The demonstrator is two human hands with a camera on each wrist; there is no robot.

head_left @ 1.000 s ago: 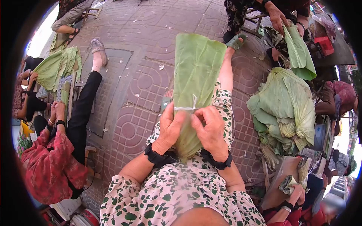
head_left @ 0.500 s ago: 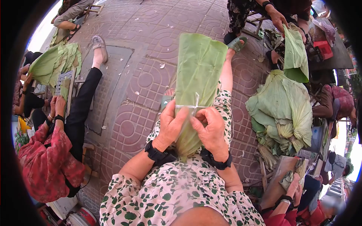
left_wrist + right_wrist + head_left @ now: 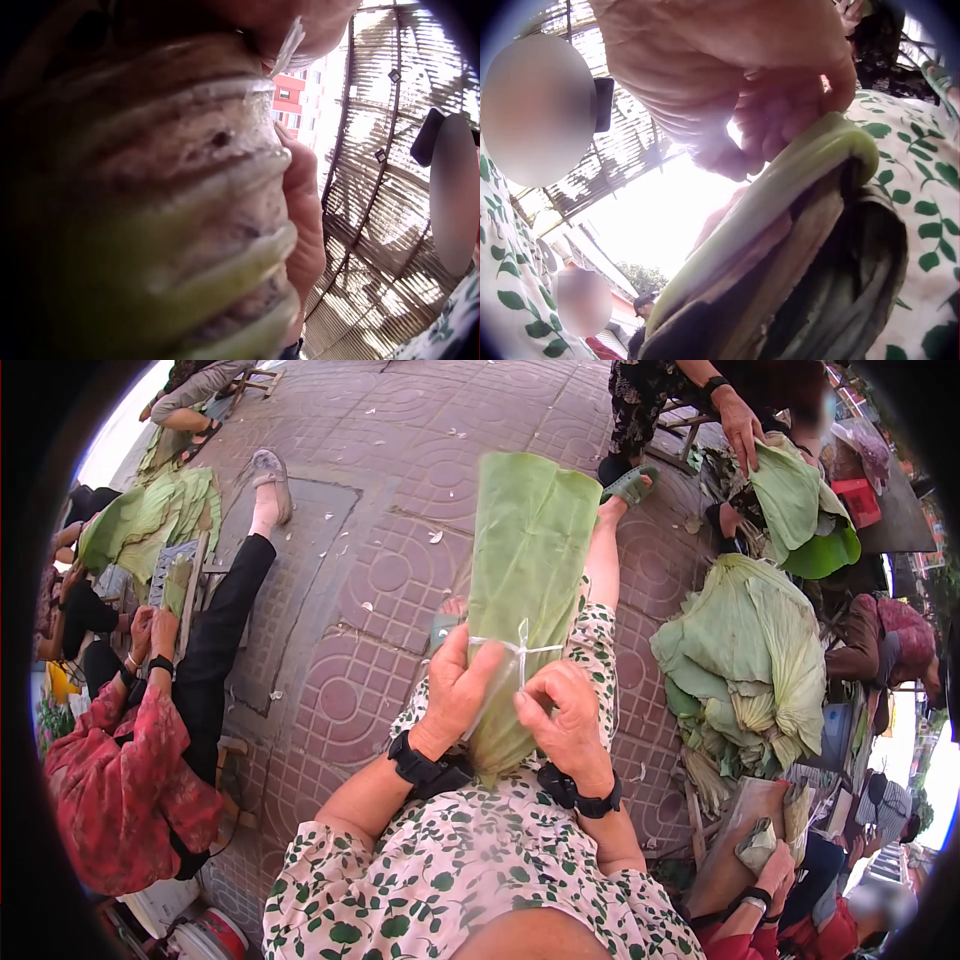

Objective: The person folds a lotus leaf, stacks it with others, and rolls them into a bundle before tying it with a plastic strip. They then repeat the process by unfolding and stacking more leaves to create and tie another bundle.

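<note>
A folded bundle of large green leaves (image 3: 530, 550) lies upright along my lap in the head view, its narrow end toward my body. White string (image 3: 545, 649) crosses it just above my hands, knotted in the middle, with a loose end standing up. My left hand (image 3: 455, 695) grips the bundle's left side, thumb on top and fingers behind. Just below the knot, my right hand (image 3: 568, 715) pinches the string's lower end between thumb and forefinger. The right wrist view shows its curled fingers over the layered leaf edges (image 3: 780, 247).
A heap of large leaves (image 3: 745, 650) stands to my right, near a board (image 3: 735, 840) where another person works. At left, a person in a red patterned top (image 3: 130, 790) sits by more stacked leaves (image 3: 155, 525). Someone at upper right handles a leaf (image 3: 790, 500). Paving (image 3: 370, 550) lies ahead.
My right hand has drawn slightly down and right from the knot, and the string's lower end now shows. My left hand keeps its grip. The upper-right person's leaf has spread wider.
</note>
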